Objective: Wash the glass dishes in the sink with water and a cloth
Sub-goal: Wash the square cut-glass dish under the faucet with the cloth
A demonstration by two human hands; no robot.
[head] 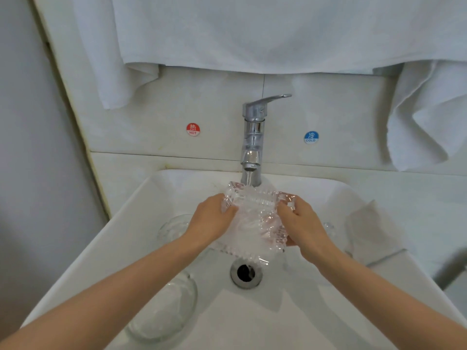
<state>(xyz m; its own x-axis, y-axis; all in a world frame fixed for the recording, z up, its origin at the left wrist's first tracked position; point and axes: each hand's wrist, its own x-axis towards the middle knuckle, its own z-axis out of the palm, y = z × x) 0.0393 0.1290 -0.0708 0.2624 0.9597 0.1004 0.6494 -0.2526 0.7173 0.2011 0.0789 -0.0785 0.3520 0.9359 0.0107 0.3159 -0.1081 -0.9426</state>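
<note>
Right now I'm holding the cut-glass dish (252, 221) under the running tap (253, 132), over the middle of the sink (290, 314).
My left hand (212, 219) and right hand (303, 223) grip opposite edges, fingers curled round the rim. The wet, ribbed glass could slip and chip on the drain (246, 273) or strike the bowl (164, 308) below. My fingertips under the dish are hidden, other clear glassware barely shows against the white, and I cannot tell whether the pale folded sheet (374, 231) is the cloth.

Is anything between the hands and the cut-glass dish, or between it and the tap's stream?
Nothing visible. Left hand and right hand hold the cut-glass dish bare at its sides; water from the tap lands on it.
</note>
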